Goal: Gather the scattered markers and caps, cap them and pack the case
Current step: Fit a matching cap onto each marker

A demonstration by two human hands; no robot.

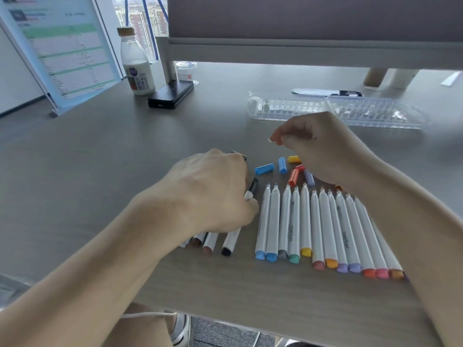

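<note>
Several uncapped white markers (295, 221) lie side by side on the grey desk, tips pointing away, coloured ends toward me. My left hand (213, 194) rests on a second group of capped markers (231, 240) at the left, fingers closed around them; a black cap (253, 185) pokes out from under the fingers. Loose caps lie beyond the row: two blue caps (264, 169), a yellow cap (293, 159), an orange-red cap (293, 177) and a lilac cap (309, 177). My right hand (318, 149) hovers over the caps, fingers curled, nothing visible in it. The clear plastic case (338, 111) lies open farther back.
A milk bottle (137, 63), a black box (170, 93) and a small clear jar (186, 70) stand at the back left by a document stand (62, 53). A raised grey monitor shelf (300, 51) crosses the back. The desk's near edge (275, 319) is close below the markers.
</note>
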